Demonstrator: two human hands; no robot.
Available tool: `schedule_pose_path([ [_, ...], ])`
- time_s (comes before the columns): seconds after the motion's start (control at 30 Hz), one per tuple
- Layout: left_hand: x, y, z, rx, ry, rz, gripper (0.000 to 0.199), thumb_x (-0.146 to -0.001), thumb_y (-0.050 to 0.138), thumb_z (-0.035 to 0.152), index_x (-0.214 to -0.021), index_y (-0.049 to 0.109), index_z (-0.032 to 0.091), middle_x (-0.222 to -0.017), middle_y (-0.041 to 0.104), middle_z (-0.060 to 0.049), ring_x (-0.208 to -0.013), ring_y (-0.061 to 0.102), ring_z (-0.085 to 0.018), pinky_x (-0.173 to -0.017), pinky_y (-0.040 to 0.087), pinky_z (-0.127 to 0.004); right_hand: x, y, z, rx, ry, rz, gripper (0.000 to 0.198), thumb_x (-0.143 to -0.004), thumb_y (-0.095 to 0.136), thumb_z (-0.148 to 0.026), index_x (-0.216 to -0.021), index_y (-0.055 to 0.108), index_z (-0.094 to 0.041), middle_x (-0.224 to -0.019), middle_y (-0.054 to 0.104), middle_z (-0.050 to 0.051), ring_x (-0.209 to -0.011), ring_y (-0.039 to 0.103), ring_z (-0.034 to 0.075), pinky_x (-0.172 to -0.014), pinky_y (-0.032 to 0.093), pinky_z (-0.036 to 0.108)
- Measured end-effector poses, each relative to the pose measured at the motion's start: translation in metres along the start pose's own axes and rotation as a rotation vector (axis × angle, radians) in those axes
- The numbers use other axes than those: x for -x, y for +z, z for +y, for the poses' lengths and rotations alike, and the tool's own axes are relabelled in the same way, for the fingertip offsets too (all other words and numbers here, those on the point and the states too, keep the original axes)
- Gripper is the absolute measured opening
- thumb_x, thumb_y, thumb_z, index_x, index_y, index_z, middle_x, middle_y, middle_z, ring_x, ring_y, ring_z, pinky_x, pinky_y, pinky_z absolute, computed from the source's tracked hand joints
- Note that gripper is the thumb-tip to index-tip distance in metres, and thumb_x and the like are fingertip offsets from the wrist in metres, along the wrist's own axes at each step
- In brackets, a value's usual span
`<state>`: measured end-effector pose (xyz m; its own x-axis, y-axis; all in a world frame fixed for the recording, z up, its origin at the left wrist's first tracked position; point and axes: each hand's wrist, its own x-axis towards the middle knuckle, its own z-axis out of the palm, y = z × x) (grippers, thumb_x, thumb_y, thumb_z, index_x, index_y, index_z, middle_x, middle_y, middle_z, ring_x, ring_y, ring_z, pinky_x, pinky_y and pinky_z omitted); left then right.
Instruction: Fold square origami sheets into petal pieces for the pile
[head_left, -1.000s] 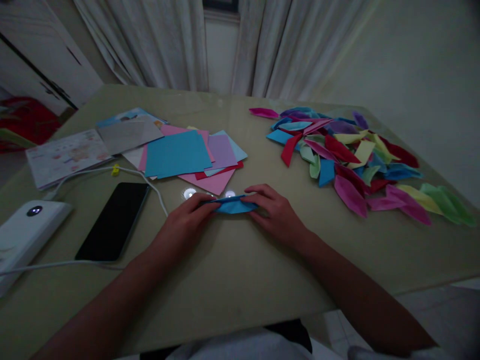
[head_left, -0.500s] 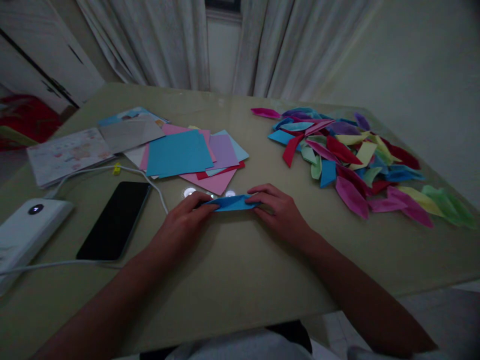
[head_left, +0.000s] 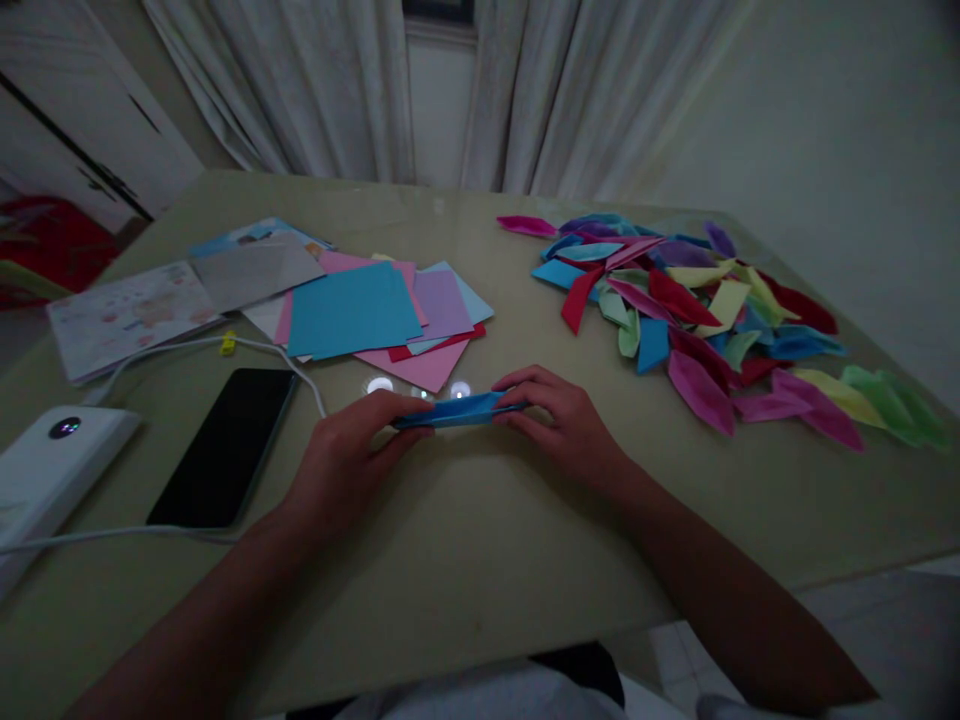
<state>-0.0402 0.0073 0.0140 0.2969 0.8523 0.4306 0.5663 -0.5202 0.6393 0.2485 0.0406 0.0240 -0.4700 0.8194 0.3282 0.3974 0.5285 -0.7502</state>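
A narrow folded piece of blue paper [head_left: 463, 409] stretches between my two hands, just above the table near its middle. My left hand [head_left: 356, 445] pinches its left end between thumb and fingers. At the other end, my right hand [head_left: 559, 415] grips the paper with its fingertips. Beyond my hands lie loose paper sheets, with a blue sheet [head_left: 356, 310] on top and a purple sheet [head_left: 444, 303] beside it. To the right spreads a heap of folded paper pieces [head_left: 679, 310] in several colours.
A black phone [head_left: 225, 447] and a white power bank [head_left: 64, 475] lie at the left, with a white cable [head_left: 281, 355] curving round the phone. Picture-covered packets [head_left: 135, 315] lie at the back left of the table [head_left: 480, 590]. Light reflections show behind the blue paper.
My left hand has shifted slightly left and now pinches the paper's end with thumb below and fingers above. The right hand has hardly moved. The whole view has shifted slightly.
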Motion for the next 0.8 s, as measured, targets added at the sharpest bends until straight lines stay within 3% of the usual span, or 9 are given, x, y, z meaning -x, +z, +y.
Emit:
schedule_pose_path([
  [0.2,-0.003,-0.003,0.004,0.032,0.012,-0.006,0.016,-0.104,0.07,0.04,-0.104,0.078,0.026,-0.1,0.082,-0.005,-0.088,0.079,-0.02,-0.078,0.063,-0.031,-0.001,0.001,-0.001,-0.082,0.051,0.001,0.014,-0.096,0.079,-0.018,-0.109,0.08,-0.023,-0.119,0.076,0.009,-0.106,0.076,0.023,-0.09,0.063,0.036],
  [0.33,-0.004,-0.004,0.007,0.029,-0.051,0.024,0.022,-0.101,0.072,0.048,-0.099,0.078,0.027,-0.092,0.083,-0.003,-0.08,0.079,-0.021,-0.073,0.063,-0.031,-0.001,0.0,-0.002,-0.09,0.035,0.032,0.004,-0.095,0.081,-0.019,-0.097,0.081,-0.023,-0.113,0.077,0.008,-0.102,0.076,0.022,-0.093,0.061,0.037],
  [0.53,0.0,-0.003,0.006,-0.007,0.06,0.022,0.014,-0.104,0.071,0.035,-0.103,0.077,0.023,-0.092,0.083,-0.001,-0.079,0.08,-0.017,-0.071,0.062,-0.025,-0.001,-0.001,0.0,-0.05,-0.01,-0.008,0.014,-0.096,0.08,-0.019,-0.11,0.081,-0.023,-0.122,0.076,0.009,-0.111,0.075,0.022,-0.098,0.059,0.036],
  [0.67,0.001,-0.001,0.007,-0.056,0.076,0.051,0.01,-0.104,0.071,0.032,-0.104,0.076,0.023,-0.092,0.083,-0.001,-0.079,0.08,-0.017,-0.071,0.061,-0.026,-0.001,-0.003,-0.001,-0.019,-0.013,-0.057,0.009,-0.101,0.075,-0.025,-0.096,0.081,-0.021,-0.116,0.076,0.008,-0.102,0.075,0.02,-0.093,0.058,0.034],
  [0.8,0.001,0.0,0.013,-0.057,0.043,0.049,0.011,-0.102,0.073,0.033,-0.103,0.074,0.023,-0.088,0.08,0.0,-0.074,0.078,-0.017,-0.067,0.062,-0.026,-0.002,-0.005,-0.001,-0.046,0.035,-0.02,0.013,-0.105,0.07,-0.029,-0.098,0.077,-0.021,-0.112,0.077,0.008,-0.099,0.075,0.021,-0.091,0.059,0.035],
])
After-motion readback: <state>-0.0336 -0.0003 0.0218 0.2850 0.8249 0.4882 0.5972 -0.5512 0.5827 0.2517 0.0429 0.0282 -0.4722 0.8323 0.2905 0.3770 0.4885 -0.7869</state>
